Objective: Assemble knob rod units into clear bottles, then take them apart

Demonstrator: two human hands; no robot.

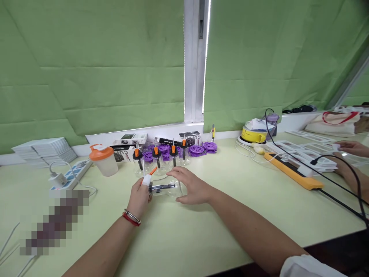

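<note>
A clear glass jar [165,188] lies on its side on the pale green table [230,215]. My right hand [191,187] cups its body from above and the right. My left hand [140,198] grips the jar's black lid end; a white-bandaged finger and a small orange piece [152,171] stick up from that hand. Just behind stand several small clear jars [161,157] with black lids and orange tips, upright in a row.
Purple plastic reels [201,148] and small boxes [131,139] lie by the window sill. An orange-lidded cup [103,159] and a power strip [69,175] stand at left. At right are a yellow device [253,134], an orange power strip [294,171], black cables, and another person's hand [353,148].
</note>
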